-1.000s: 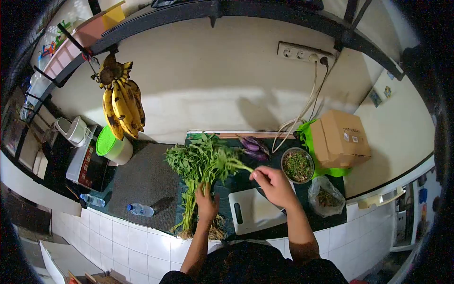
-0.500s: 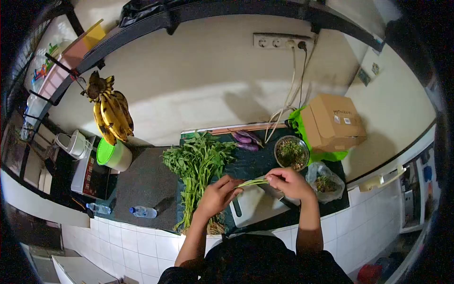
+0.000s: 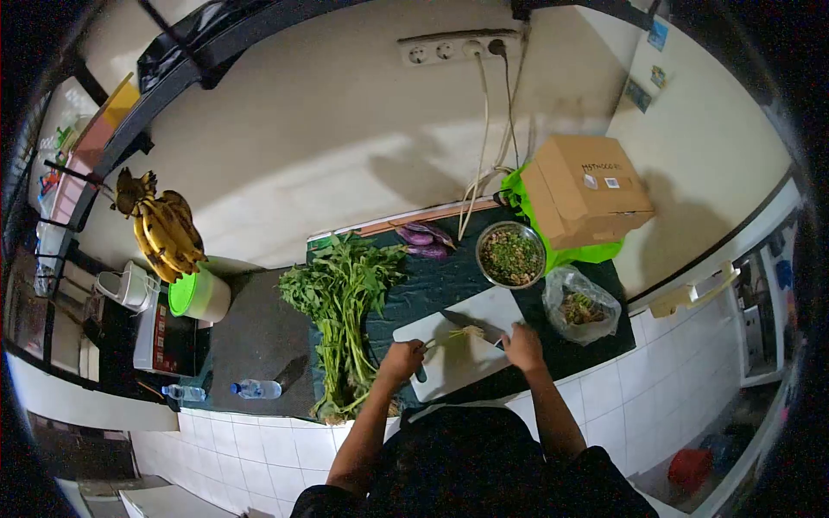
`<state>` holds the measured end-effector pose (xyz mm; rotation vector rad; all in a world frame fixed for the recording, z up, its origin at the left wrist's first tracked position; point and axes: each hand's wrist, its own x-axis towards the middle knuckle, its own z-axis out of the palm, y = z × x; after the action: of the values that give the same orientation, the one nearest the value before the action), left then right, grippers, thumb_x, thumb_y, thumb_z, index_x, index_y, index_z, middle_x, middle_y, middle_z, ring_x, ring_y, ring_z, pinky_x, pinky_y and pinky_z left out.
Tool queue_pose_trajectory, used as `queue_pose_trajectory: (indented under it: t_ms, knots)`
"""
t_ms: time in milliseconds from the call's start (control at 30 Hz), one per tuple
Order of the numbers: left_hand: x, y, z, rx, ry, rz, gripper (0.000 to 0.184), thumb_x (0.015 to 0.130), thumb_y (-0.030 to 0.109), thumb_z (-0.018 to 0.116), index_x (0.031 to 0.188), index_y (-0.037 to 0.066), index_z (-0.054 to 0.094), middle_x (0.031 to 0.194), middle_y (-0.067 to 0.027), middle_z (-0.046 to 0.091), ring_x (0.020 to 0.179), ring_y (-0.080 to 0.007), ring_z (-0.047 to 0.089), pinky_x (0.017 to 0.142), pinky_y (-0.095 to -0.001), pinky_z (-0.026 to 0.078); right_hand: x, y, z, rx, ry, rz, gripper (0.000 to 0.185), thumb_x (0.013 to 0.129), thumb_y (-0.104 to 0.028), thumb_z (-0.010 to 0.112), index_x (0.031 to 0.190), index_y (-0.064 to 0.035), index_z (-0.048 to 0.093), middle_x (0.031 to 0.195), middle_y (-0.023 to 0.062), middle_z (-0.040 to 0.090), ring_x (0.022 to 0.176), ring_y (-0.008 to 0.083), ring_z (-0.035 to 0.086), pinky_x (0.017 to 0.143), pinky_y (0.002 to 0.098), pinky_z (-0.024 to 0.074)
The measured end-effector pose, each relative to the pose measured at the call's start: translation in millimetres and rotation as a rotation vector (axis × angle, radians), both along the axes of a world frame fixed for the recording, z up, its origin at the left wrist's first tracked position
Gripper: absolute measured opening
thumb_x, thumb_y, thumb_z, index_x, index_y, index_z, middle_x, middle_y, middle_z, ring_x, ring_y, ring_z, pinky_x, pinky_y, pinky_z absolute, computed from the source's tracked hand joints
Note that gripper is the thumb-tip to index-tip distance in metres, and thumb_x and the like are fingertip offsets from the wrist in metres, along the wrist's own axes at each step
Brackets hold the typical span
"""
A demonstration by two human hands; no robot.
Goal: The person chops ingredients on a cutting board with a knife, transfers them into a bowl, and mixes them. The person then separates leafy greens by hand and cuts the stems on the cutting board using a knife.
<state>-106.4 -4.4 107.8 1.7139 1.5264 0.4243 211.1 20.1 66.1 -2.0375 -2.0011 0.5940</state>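
Note:
My left hand is closed at the left edge of the white cutting board, pinching a thin green stem. At its far end the stem has pale, stringy roots, which lie against the knife. My right hand is closed around the knife's handle at the board's right side, with the dark blade pointing left over the board. To the left lies a large bunch of leafy greens, its stems toward me.
Behind the board stand a steel bowl of chopped greens and several purple eggplants. At right are a plastic bag and a cardboard box. Bananas hang at left above a green-lidded bucket; water bottles lie below.
Both hands have come down to the board. My right hand has let go of the stem and taken hold of the knife; the left still holds the stem. The view has shifted.

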Motion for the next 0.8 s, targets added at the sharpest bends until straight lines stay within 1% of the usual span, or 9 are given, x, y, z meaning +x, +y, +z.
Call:
queue_pose_trajectory:
  t_ms: [67,133,200,267,400,467,500,567,800]
  knots:
    - [8,-3,-42,-0.025,0.01,0.02,0.019,0.086,0.019,0.06,0.095,0.004,0.067,0.085,-0.0223,0.065,0.08,-0.0392,0.064,0.068,-0.043,0.051,18,-35,-33,0.046,-0.303,0.13,0.047,0.083,-0.03,0.065,0.115,0.0005,0.053,0.109,0.0206,0.061,0.106,0.0365,0.056,0.085,0.0476,0.046]
    - [12,-7,-70,0.062,0.176,-0.033,0.022,0.087,0.021,0.058,0.096,0.001,0.066,0.081,-0.0217,0.066,0.075,-0.0386,0.065,0.069,-0.044,0.052,32,-51,-52,0.091,-0.296,0.183,0.047,0.082,-0.03,0.065,0.116,0.0002,0.052,0.112,0.0203,0.059,0.112,0.0374,0.051,0.088,0.0484,0.0435]
    - [21,-16,-79,0.048,0.131,0.004,0.022,0.088,0.019,0.055,0.094,-0.001,0.066,0.078,-0.0208,0.067,0.07,-0.0386,0.065,0.068,-0.0448,0.053,39,-57,-61,0.137,-0.29,0.231,0.048,0.082,-0.029,0.065,0.117,-0.0001,0.05,0.116,0.0199,0.057,0.118,0.0384,0.047,0.092,0.0493,0.0409]
    - [30,-19,-93,-0.101,0.033,0.202,0.015,0.076,0.016,0.067,0.087,0.005,0.066,0.079,-0.0176,0.067,0.075,-0.0364,0.067,0.064,-0.046,0.052,45,-55,-63,0.017,-0.24,0.286,0.043,0.083,-0.027,0.062,0.113,0.0016,0.051,0.111,0.0221,0.058,0.107,0.0389,0.056,0.086,0.0499,0.0462]
    - [45,-19,-108,-0.092,-0.056,0.279,0.014,0.083,0.017,0.062,0.092,0.007,0.064,0.074,-0.0188,0.065,0.072,-0.0375,0.066,0.063,-0.0468,0.052,44,-56,-44,-0.132,-0.06,0.104,0.039,0.084,-0.026,0.06,0.108,0.0033,0.051,0.1,0.0245,0.06,0.09,0.04,0.063,0.076,0.051,0.0503]
    - [46,-20,-131,0.106,0.059,0.139,0.022,0.088,0.019,0.058,0.105,0.005,0.058,0.073,-0.0202,0.066,0.067,-0.0369,0.066,0.061,-0.0446,0.052,50,-56,-37,-0.109,-0.017,0.022,0.036,0.087,-0.026,0.058,0.104,0.0044,0.05,0.088,0.0251,0.061,0.072,0.0406,0.064,0.065,0.0497,0.0527]
    - [50,-19,-132,0.173,0.095,0.093,0.025,0.09,0.02,0.056,0.109,0.005,0.055,0.073,-0.0207,0.067,0.065,-0.0367,0.066,0.06,-0.0439,0.052,51,-57,-33,-0.112,-0.02,0.02,0.036,0.087,-0.026,0.058,0.104,0.0044,0.05,0.088,0.0251,0.061,0.072,0.0406,0.064,0.065,0.0497,0.0527]
    - [63,-17,-99,-0.01,0.027,0.29,0.024,0.089,0.021,0.058,0.108,0.006,0.057,0.071,-0.0219,0.066,0.066,-0.0373,0.066,0.059,-0.0453,0.051,47,-60,-24,0.109,0.01,0.029,0.031,0.091,-0.026,0.054,0.101,0.0033,0.049,0.08,0.0223,0.061,0.068,0.0394,0.064,0.061,0.0467,0.0534]
    - [64,-19,-105,-0.005,0.047,0.283,0.021,0.088,0.02,0.058,0.104,0.006,0.058,0.073,-0.0227,0.065,0.069,-0.0377,0.067,0.062,-0.0463,0.052,8,-77,-25,-0.048,0.05,0.24,0.028,0.095,-0.027,0.05,0.097,0.0009,0.047,0.078,0.02,0.061,0.064,0.0369,0.064,0.057,0.0461,0.0533]
